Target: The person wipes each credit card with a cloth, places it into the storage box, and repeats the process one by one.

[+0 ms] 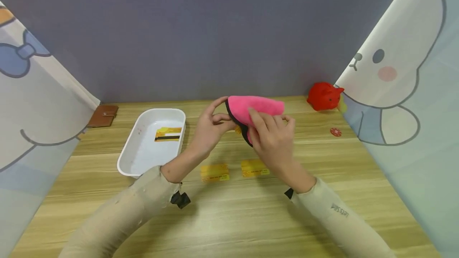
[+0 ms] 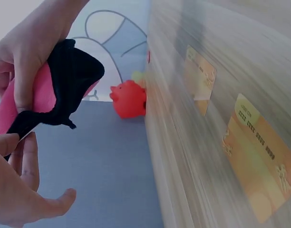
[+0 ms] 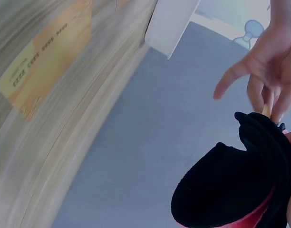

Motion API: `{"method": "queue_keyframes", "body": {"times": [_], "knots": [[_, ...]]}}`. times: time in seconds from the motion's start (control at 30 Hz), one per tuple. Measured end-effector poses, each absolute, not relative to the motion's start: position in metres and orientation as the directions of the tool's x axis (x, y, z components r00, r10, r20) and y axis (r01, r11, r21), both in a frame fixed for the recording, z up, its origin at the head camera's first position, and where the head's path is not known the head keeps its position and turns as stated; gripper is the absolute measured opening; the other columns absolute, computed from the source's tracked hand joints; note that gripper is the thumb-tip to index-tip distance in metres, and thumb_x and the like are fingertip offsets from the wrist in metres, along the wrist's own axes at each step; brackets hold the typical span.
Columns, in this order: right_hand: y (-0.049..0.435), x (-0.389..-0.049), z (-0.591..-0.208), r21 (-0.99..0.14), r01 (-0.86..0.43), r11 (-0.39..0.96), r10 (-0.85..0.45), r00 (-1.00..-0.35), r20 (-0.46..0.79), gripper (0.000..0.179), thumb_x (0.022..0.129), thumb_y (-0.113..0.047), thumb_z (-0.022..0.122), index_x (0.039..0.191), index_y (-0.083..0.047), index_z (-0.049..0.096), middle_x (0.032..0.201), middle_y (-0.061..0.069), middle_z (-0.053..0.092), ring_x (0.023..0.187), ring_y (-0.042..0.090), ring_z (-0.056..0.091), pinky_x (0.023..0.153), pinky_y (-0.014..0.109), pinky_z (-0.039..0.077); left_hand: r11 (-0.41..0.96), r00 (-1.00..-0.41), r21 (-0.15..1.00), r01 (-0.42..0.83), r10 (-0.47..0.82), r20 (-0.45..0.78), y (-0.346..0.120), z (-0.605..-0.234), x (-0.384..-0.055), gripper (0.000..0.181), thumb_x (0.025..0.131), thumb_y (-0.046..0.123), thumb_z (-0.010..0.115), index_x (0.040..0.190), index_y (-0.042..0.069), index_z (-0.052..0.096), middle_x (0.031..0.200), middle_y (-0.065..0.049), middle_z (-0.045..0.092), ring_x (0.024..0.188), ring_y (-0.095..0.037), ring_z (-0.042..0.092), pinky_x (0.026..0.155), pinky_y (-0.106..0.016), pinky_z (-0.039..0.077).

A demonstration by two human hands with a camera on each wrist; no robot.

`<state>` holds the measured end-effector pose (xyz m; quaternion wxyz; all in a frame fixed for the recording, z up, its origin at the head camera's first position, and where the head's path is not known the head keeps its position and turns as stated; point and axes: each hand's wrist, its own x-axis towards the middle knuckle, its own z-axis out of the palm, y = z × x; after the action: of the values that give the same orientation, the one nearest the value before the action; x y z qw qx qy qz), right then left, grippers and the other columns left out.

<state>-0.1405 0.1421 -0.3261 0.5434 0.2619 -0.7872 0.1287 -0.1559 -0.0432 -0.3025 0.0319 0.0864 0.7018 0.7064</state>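
Both hands hold a folded pink plush sleep mask [image 1: 252, 106] with black edging and a black inner side, raised above the table. The left hand [image 1: 209, 130] pinches its black edge at the left, fingertips on the cloth. From the right, the right hand [image 1: 274, 138] grips the pink side, its fingers over the fabric. In the right wrist view the black lining [image 3: 217, 190] bulges outward below the left fingers. A small gold-orange bit [image 1: 238, 129] shows by the left fingertips; what it is I cannot tell.
Two yellow cards [image 1: 214, 172] [image 1: 254, 168] lie on the wooden table below the hands. A white tray [image 1: 123, 158] with another yellow card [image 1: 168, 133] stands left. A brown wallet [image 1: 103, 116] is at the back left, a red piggy bank [image 1: 324, 96] and red chip [image 1: 335, 131] at the right.
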Motion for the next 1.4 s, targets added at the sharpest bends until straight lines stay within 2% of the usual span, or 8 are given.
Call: {"method": "queue_keyframes", "body": {"times": [0.3, 0.47, 0.63, 0.77, 0.9, 1.03, 1.27, 1.4], "knots": [[0.160, -0.150, -0.329, 0.002, -0.530, 0.848, -0.206, -0.326, 0.923, 0.034, 0.087, -0.007, 0.071, 0.121, -0.007, 0.067, 0.091, 0.016, 0.070, 0.072, 0.036, 0.060, 0.075, 0.055, 0.040, 0.100, -0.975, 0.987, 0.124, 0.198, 0.102, -0.058, -0.297, -0.148, 0.058, 0.091, 0.009, 0.072, 0.142, 0.027, 0.051, 0.102, -0.012, 0.074, 0.089, -0.029, 0.072, 0.090, -0.037, 0.055], [0.172, -0.152, -0.324, -0.062, -0.490, 0.869, -0.154, -0.388, 0.909, 0.030, 0.089, -0.010, 0.070, 0.119, -0.005, 0.067, 0.097, 0.017, 0.071, 0.079, 0.039, 0.063, 0.079, 0.056, 0.040, 0.182, -0.979, 0.975, 0.126, 0.179, 0.093, -0.068, -0.293, -0.147, 0.051, 0.092, 0.015, 0.073, 0.137, 0.031, 0.055, 0.103, -0.007, 0.073, 0.089, -0.025, 0.071, 0.083, -0.034, 0.052], [0.181, -0.151, -0.314, -0.121, -0.495, 0.860, -0.081, -0.367, 0.927, 0.028, 0.089, -0.008, 0.070, 0.117, -0.003, 0.068, 0.093, 0.020, 0.072, 0.081, 0.039, 0.064, 0.077, 0.056, 0.038, 0.167, -0.978, 0.972, 0.165, 0.154, 0.140, -0.075, -0.292, -0.151, 0.029, 0.095, 0.014, 0.069, 0.124, 0.015, 0.067, 0.109, -0.007, 0.069, 0.092, -0.019, 0.067, 0.079, -0.030, 0.051], [0.183, -0.149, -0.310, -0.127, -0.514, 0.848, -0.064, -0.337, 0.939, 0.027, 0.089, -0.008, 0.069, 0.115, -0.002, 0.068, 0.092, 0.020, 0.072, 0.081, 0.039, 0.064, 0.076, 0.056, 0.037, 0.178, -0.970, 0.960, 0.214, 0.153, 0.188, -0.078, -0.295, -0.153, 0.023, 0.098, 0.018, 0.067, 0.117, 0.007, 0.071, 0.120, -0.007, 0.068, 0.099, -0.017, 0.064, 0.085, -0.028, 0.053], [0.183, -0.148, -0.309, -0.126, -0.516, 0.847, -0.065, -0.336, 0.940, 0.026, 0.091, -0.011, 0.068, 0.114, -0.001, 0.068, 0.093, 0.020, 0.072, 0.083, 0.039, 0.064, 0.076, 0.056, 0.037, 0.236, -0.959, 0.935, 0.264, 0.171, 0.227, -0.080, -0.298, -0.156, 0.025, 0.101, 0.020, 0.062, 0.123, 0.013, 0.070, 0.127, -0.004, 0.068, 0.109, -0.017, 0.063, 0.096, -0.036, 0.051], [0.183, -0.148, -0.309, -0.135, -0.513, 0.848, -0.053, -0.335, 0.941, 0.026, 0.091, -0.011, 0.068, 0.114, -0.001, 0.068, 0.095, 0.020, 0.073, 0.083, 0.039, 0.065, 0.077, 0.056, 0.037, 0.317, -0.938, 0.888, 0.333, 0.209, 0.277, -0.083, -0.299, -0.158, 0.035, 0.098, 0.007, 0.056, 0.128, 0.019, 0.068, 0.132, 0.001, 0.066, 0.119, -0.018, 0.058, 0.111, -0.043, 0.042], [0.183, -0.148, -0.308, -0.148, -0.519, 0.842, -0.040, -0.333, 0.942, 0.027, 0.090, -0.011, 0.069, 0.115, -0.001, 0.069, 0.096, 0.021, 0.072, 0.082, 0.040, 0.064, 0.076, 0.056, 0.037, 0.411, -0.861, 0.757, 0.508, 0.215, 0.462, -0.080, -0.304, -0.160, 0.031, 0.089, 0.000, 0.069, 0.118, 0.011, 0.070, 0.120, -0.005, 0.071, 0.111, -0.020, 0.061, 0.107, -0.041, 0.046], [0.183, -0.148, -0.309, -0.151, -0.518, 0.842, -0.040, -0.338, 0.940, 0.027, 0.090, -0.011, 0.069, 0.115, -0.001, 0.069, 0.096, 0.022, 0.072, 0.082, 0.040, 0.064, 0.075, 0.055, 0.037, 0.403, -0.835, 0.736, 0.545, 0.182, 0.519, -0.079, -0.308, -0.160, 0.018, 0.089, 0.009, 0.076, 0.107, 0.012, 0.072, 0.103, -0.003, 0.072, 0.095, -0.015, 0.062, 0.092, -0.037, 0.051]]}}
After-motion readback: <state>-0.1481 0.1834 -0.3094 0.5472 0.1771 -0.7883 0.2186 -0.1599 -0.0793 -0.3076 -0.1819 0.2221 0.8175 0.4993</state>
